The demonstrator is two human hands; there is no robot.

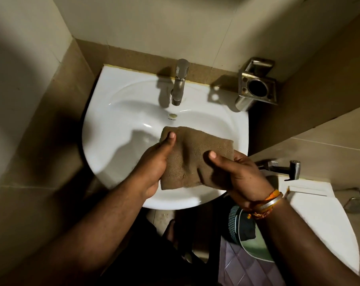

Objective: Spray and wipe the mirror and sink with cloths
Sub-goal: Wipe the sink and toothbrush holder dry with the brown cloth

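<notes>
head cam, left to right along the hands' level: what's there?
Left hand → brown cloth, held by both hands over the sink → right hand → hand sprayer on the wall.

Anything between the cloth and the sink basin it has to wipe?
Nothing visible. Left hand and right hand hold the brown cloth over the white sink; the faucet stands at the back rim, off the path.
</notes>
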